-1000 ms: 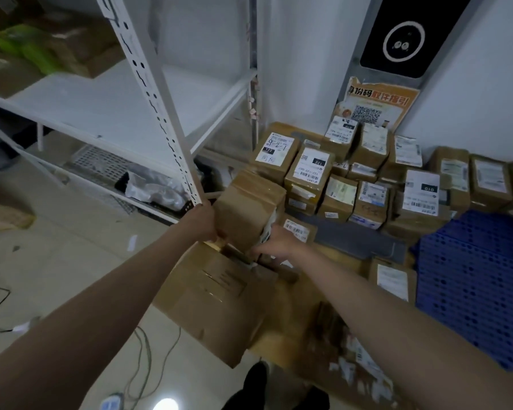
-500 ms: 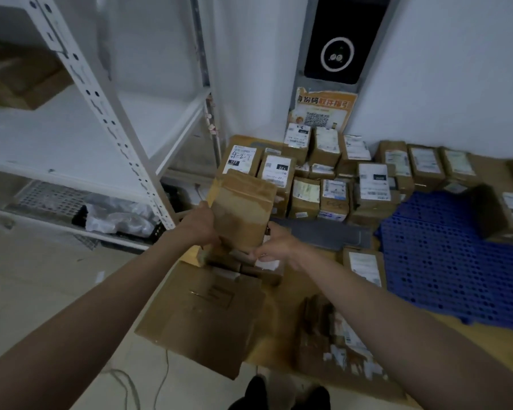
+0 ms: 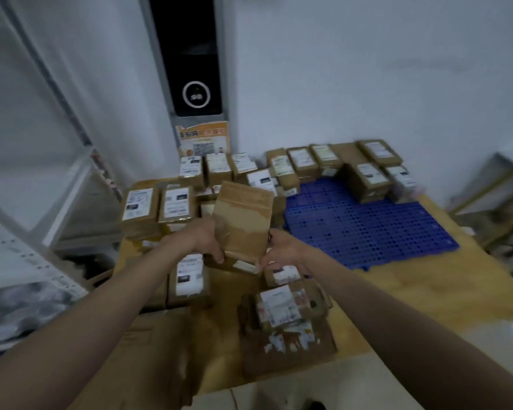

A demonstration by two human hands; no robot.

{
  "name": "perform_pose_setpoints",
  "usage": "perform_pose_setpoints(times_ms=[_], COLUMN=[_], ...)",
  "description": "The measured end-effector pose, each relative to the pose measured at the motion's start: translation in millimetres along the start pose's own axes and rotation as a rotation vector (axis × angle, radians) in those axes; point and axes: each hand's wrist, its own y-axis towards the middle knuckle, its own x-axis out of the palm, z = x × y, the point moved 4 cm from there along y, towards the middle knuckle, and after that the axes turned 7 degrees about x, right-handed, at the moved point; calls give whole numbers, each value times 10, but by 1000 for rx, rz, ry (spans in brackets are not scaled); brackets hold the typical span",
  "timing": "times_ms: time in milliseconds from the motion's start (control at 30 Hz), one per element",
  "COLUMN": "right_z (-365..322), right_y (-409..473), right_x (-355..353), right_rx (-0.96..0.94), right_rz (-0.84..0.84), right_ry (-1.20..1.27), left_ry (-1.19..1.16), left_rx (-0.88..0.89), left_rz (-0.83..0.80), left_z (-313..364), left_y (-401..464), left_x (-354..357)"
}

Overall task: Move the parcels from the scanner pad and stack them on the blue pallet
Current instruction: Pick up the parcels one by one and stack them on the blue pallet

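I hold a brown cardboard parcel upright in the air between both hands. My left hand grips its left lower edge and my right hand grips its right lower corner. The blue pallet lies on the floor just right of the parcel, its near part bare. Several labelled parcels stand along the pallet's far edge. More labelled parcels are stacked on the left, below a black wall scanner. The scanner pad itself is not plainly visible.
Flattened cardboard covers the floor under my arms, with loose parcels lying on it. A white metal shelf rack stands at the left. Another rack edge shows at the far right. The white wall closes off the back.
The view has swung right, bringing the blue pallet toward the centre. Both hands have carried the parcel up and to the right, nearer the pallet, keeping the same hold.
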Motion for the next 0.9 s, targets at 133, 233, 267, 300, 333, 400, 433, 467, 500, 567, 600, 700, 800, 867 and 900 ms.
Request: perform_pose_setpoints(times_ms=[133, 233, 267, 300, 333, 400, 433, 467, 500, 567, 600, 700, 800, 867, 900], right_z=[189, 353, 415, 477, 541, 678, 747, 818, 896, 1057, 1135, 1319, 1468, 1538, 1558], right_y=[-238, -355, -398, -444, -495, -608, -661, -712, -765, -849, -880, -933, -928, -889, -856], right_x=[-494, -838, -955, -1078, -1212, -1505, -1660, -1821, -1983, -2302, -2455, -2848, -3115, -3252, -3315], right_rx=[-6, -7, -8, -4, 4, 24, 30, 35, 42, 52, 46, 28, 46, 51, 56], right_rz=[28, 60, 70, 81, 94, 111, 114, 113, 110, 113, 121, 130, 137, 142, 138], right_ry=[33, 47, 36, 26, 23, 27, 28, 25, 19, 6, -10, -64, -119, -159, -173], left_ry=[33, 49, 56, 59, 63, 90, 109, 122, 121, 108, 103, 100, 129, 138, 132], left_rx=[45, 66, 76, 86, 99, 104, 97, 91, 87, 86, 83, 78, 73, 51, 35], left_rz=[23, 8, 2, -5, -13, -31, -39, -50, -65, -85, -88, -97, -131, -141, -138], left_z=[546, 928, 1058, 1193, 1333, 1622, 1773, 1928, 2083, 2392, 2534, 2908, 3169, 3260, 3286], left_y=[179, 322, 373, 426, 486, 606, 662, 718, 776, 885, 936, 1079, 1197, 1281, 1332], left_x=[53, 125, 159, 202, 255, 370, 431, 493, 558, 691, 759, 966, 1133, 1202, 1225])
